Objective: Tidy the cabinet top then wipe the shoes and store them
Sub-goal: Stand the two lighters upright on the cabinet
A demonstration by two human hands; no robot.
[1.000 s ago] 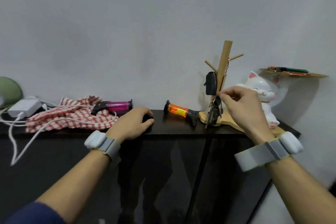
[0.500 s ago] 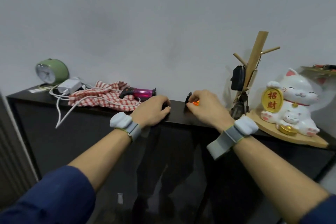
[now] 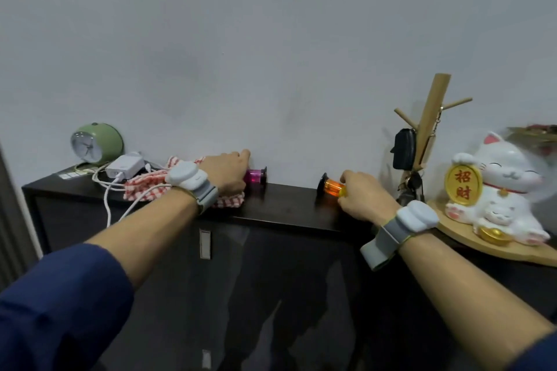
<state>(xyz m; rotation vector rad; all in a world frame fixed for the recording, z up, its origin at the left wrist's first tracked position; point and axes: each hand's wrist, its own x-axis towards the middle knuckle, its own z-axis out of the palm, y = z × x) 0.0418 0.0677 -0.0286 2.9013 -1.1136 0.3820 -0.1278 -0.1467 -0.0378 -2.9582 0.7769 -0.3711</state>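
Hands curled — left hand (image 3: 225,172) around pink lighter (image 3: 256,176), right hand (image 3: 363,199) around orange lighter (image 3: 332,187).

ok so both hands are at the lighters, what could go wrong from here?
1. The left hand covers the pink lighter, and its wrist lies over the checked cloth and the white cable. Lifting may snag the cable and drag the charger.
2. The right hand grips the orange lighter close to the key stand. A wide swing could knock it.
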